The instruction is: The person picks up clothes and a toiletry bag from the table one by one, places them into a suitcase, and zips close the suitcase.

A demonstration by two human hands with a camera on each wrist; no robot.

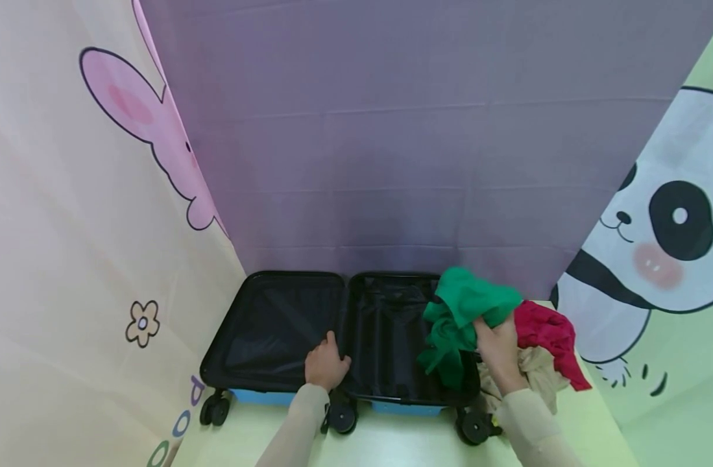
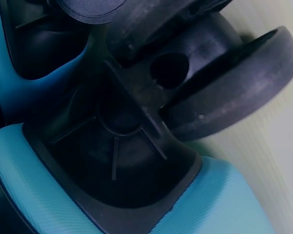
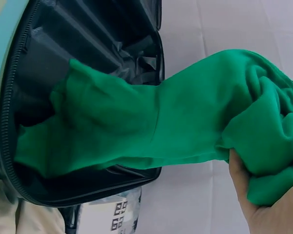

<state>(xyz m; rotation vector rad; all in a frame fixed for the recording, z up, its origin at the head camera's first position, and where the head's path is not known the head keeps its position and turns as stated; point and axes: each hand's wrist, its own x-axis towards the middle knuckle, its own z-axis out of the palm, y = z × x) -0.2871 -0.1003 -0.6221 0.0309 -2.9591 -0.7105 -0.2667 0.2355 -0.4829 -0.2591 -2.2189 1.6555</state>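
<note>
Cartoon-printed curtains and a plain purple backdrop enclose a pale green tabletop [image 1: 391,447] where a blue suitcase [image 1: 338,337] lies open, its black lining bare. The right hand [image 1: 496,350] clutches a bunched green garment [image 1: 461,318], held above the suitcase's right half with one end drooping inside. It looks light, soft and limp, best gathered in a fistful at the bulk. The left hand [image 1: 327,364] rests on the case's near rim, fingers loosely curved.
</note>
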